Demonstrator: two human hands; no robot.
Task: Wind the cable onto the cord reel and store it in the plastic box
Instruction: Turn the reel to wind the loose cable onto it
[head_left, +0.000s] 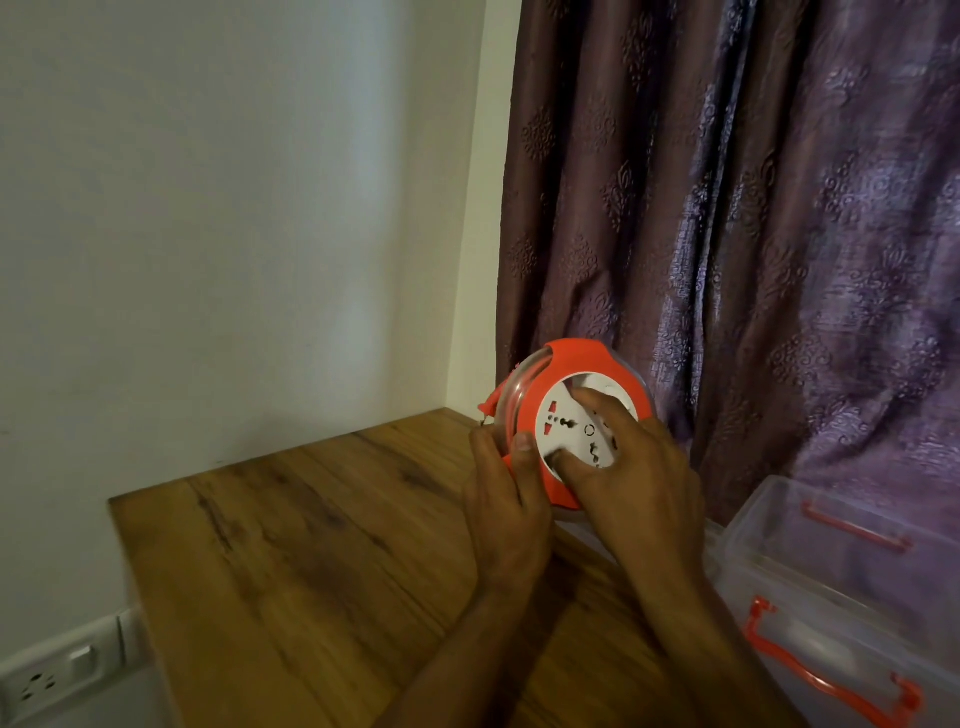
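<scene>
Both hands on the cord reel

We hold the cord reel (563, 410) tilted up above the far edge of the wooden worktop (311, 545), its white socket face turned toward us. Our left hand (506, 509) grips the reel's lower left edge, thumb curled over the orange rim and fingers wrapped behind the clear side. Our right hand (636, 467) lies on the white face with fingers spread and only slightly bent, the fingertips pressing on the socket plate. We cannot make out the cable through the clear housing. The plastic box (841, 582) stands open on the right, just beside our right forearm, its orange handles showing at the near and far walls. A purple curtain (753, 234) hangs behind the reel and box, and a wall socket (57, 675) sits low on the left.
</scene>
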